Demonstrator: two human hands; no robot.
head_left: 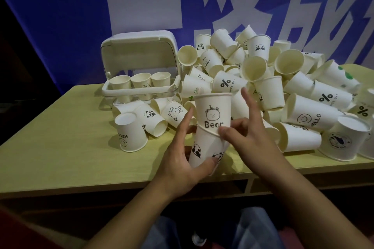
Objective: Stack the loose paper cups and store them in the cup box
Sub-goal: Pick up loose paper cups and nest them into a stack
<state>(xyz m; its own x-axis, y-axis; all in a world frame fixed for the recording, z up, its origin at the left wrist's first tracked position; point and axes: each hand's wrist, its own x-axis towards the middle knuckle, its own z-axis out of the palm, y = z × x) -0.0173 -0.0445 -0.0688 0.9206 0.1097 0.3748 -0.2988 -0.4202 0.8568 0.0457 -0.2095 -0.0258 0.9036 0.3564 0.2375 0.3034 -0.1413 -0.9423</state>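
My left hand [182,159] grips a white panda-print cup [204,147] from below, thumb across its side. A white "Bear" cup [213,111] sits nested in it, tilted slightly. My right hand [249,133] pinches the lower rim of the Bear cup with thumb and curled fingers, index finger raised. The white cup box [139,89] stands open at the back left, lid up, with three cup stacks [140,81] inside. A big heap of loose paper cups [273,83] covers the table's right half.
The yellow-green table [60,147] has its front edge just below my hands. Several loose cups [129,133] lie in front of the box. A blue banner with white characters [60,16] hangs behind the table.
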